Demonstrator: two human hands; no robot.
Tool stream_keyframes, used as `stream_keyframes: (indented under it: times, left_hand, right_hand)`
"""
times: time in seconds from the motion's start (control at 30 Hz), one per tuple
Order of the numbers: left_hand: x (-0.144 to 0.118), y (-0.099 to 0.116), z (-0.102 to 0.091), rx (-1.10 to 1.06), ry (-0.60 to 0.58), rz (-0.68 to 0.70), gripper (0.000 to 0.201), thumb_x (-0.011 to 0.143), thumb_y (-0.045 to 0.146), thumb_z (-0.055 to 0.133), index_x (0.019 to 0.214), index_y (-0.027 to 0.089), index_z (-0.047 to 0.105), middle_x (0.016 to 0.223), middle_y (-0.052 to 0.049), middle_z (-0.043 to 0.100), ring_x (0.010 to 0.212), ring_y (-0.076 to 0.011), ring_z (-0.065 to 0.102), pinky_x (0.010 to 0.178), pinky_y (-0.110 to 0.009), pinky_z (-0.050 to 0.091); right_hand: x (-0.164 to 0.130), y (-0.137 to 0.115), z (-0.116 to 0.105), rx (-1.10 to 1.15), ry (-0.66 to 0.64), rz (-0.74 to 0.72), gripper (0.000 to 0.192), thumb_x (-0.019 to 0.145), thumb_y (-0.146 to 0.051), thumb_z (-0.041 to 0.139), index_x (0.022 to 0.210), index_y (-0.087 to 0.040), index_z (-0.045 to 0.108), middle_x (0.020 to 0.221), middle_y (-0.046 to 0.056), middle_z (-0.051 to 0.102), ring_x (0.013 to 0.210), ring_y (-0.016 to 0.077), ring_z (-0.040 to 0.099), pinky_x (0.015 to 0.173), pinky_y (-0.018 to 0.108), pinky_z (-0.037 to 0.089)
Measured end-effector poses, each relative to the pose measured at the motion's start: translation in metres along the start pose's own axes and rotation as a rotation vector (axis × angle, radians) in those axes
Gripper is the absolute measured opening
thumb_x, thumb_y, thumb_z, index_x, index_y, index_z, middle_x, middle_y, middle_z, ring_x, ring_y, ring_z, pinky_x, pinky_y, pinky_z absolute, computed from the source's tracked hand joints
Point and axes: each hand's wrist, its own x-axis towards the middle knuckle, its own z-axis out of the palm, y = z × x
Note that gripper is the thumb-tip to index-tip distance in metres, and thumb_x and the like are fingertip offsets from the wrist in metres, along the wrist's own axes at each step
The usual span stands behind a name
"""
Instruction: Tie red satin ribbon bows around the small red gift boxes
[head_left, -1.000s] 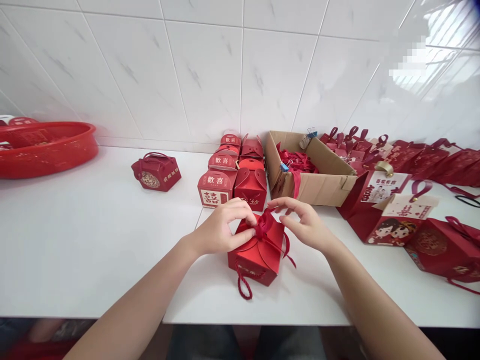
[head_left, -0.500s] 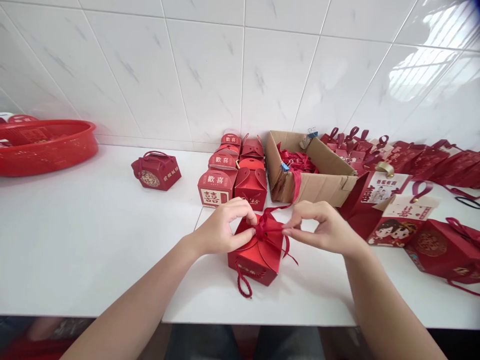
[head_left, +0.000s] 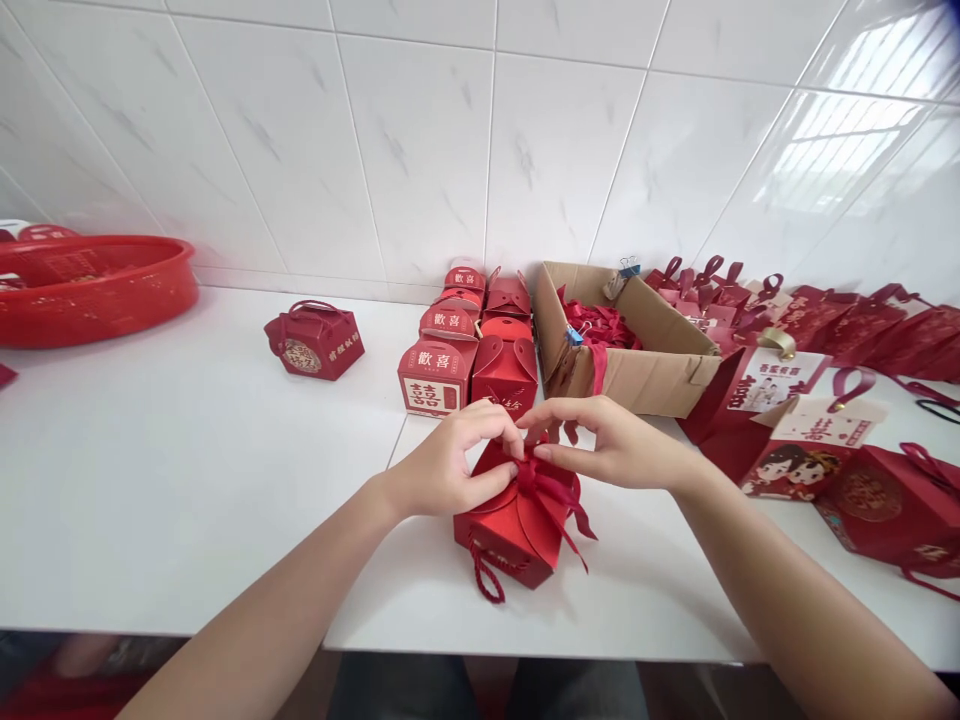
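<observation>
Both hands on one red gift box (head_left: 510,525), sitting near the front edge of the white desk (head_left: 187,480), dead centre in the head view. Box is tilted slightly, petal-style top flaps closed, red rope handle (head_left: 487,577) hanging off its front face.

Left hand (head_left: 442,465): thumb and forefinger pinched together on the red ribbon (head_left: 551,490) at the knot on top of the box, remaining fingers curled over the flap. Right hand (head_left: 607,445): fingers together, tips pinching the same ribbon right beside the left hand's tips (the two hands nearly touch above the knot). Ribbon tails trail down the box's right side.

Around it:
- Just behind the hands, a cluster of small red boxes (head_left: 469,350) in two short rows, closed.
- Right of those, an open cardboard carton (head_left: 645,365) with loose red ribbon inside, a binder clip on its rim.
- Further right, red gift bags (head_left: 795,440) lying on their sides, some with cartoon print; more stacked along the tiled wall (head_left: 420,140).
- Left, a lone dark red box (head_left: 315,340) with handle, well apart from the rest.
- Far left, a red plastic basket (head_left: 90,290).
</observation>
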Motion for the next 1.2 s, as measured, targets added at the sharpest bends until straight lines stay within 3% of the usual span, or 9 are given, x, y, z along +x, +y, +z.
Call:
stream_keyframes:
  times: [0.1,0.23,0.5,0.63,0.83,0.97,1.2]
  left_hand:
    - [0.000,0.000,0.000,-0.034,-0.022,-0.019,0.011,0.078,0.011,0.053,0.083,0.020,0.057,0.083,-0.002,0.060,0.082,-0.0159,0.054,0.077,-0.029,0.046]
    - [-0.001,-0.002,0.000,-0.043,-0.034,-0.032,0.009,0.079,0.012,0.055,0.083,0.020,0.056,0.085,-0.002,0.060,0.082,-0.0158,0.054,0.078,-0.029,0.046]
    - [0.000,-0.005,-0.002,-0.019,-0.036,-0.021,0.009,0.078,0.011,0.057,0.082,0.019,0.059,0.085,-0.003,0.060,0.083,-0.0163,0.053,0.080,-0.030,0.044]
    - [0.001,-0.005,-0.001,-0.004,-0.025,-0.017,0.010,0.077,0.012,0.059,0.082,0.019,0.063,0.087,-0.004,0.060,0.084,-0.0166,0.053,0.080,-0.031,0.044]
    - [-0.001,-0.002,-0.002,-0.015,-0.042,-0.018,0.011,0.076,0.009,0.054,0.078,0.019,0.059,0.083,-0.003,0.059,0.082,-0.0161,0.052,0.079,-0.031,0.044]
    - [-0.001,-0.003,-0.004,-0.008,-0.051,-0.015,0.013,0.074,0.007,0.054,0.078,0.018,0.057,0.083,-0.002,0.059,0.082,-0.0160,0.051,0.080,-0.031,0.043]
    - [0.002,-0.005,-0.005,0.082,-0.014,-0.032,0.012,0.073,0.006,0.053,0.075,0.018,0.054,0.079,-0.001,0.059,0.078,-0.0151,0.049,0.078,-0.031,0.041]
  right_hand:
    - [0.005,-0.001,-0.013,-0.024,-0.132,-0.008,0.028,0.085,-0.028,0.058,0.113,-0.022,0.059,0.092,0.002,0.069,0.077,0.0140,0.061,0.073,0.028,0.050]
    - [0.008,-0.002,-0.022,-0.064,-0.245,-0.024,0.027,0.083,-0.020,0.060,0.110,-0.022,0.057,0.104,0.002,0.066,0.085,0.0143,0.061,0.073,0.026,0.050]
    - [0.005,-0.002,-0.018,-0.092,-0.201,-0.103,0.018,0.085,-0.013,0.055,0.099,-0.021,0.062,0.090,0.001,0.067,0.076,0.0132,0.061,0.068,0.025,0.049]
    - [0.004,-0.003,-0.018,-0.094,-0.191,-0.182,0.025,0.086,-0.012,0.054,0.105,-0.023,0.066,0.090,0.000,0.067,0.075,0.0117,0.060,0.068,0.023,0.048]
    - [0.003,-0.002,-0.017,-0.118,-0.281,-0.235,0.045,0.085,-0.001,0.044,0.119,-0.024,0.064,0.096,0.004,0.063,0.072,0.0100,0.055,0.065,0.022,0.045]
    - [0.003,-0.002,-0.017,-0.097,-0.386,-0.227,0.056,0.080,0.005,0.042,0.123,-0.024,0.062,0.106,0.005,0.060,0.083,0.0108,0.056,0.072,0.021,0.044]
    - [0.002,-0.004,-0.016,-0.162,-0.464,-0.155,0.058,0.080,0.005,0.040,0.125,-0.025,0.061,0.108,0.004,0.059,0.092,0.0122,0.054,0.078,0.023,0.043]
